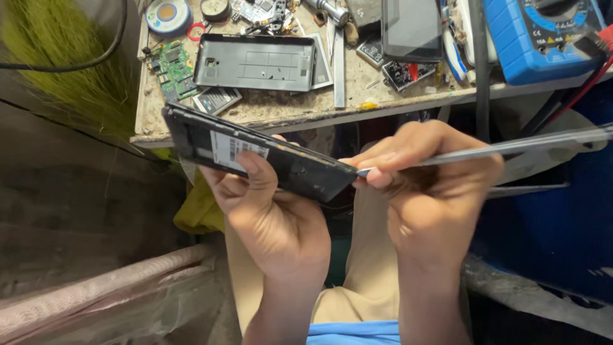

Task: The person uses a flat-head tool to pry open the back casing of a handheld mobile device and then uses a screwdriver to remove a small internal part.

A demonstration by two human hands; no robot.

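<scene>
The cluttered surface (268,115) ends just above the hands, its front edge close behind the phone; open room lies below it, over the lap. On it sit one blue multimeter (543,38), one grey back cover (255,62), one dark tablet (412,25) and one green circuit board (172,70). The opened black phone (255,156) tilts in mid-air, off the surface. The left hand (268,217) cups it from beneath, thumb pressed on its face. The right hand (434,185) is curled tight around one thin metal tool (511,148) (tip touching the phone's right corner).
</scene>
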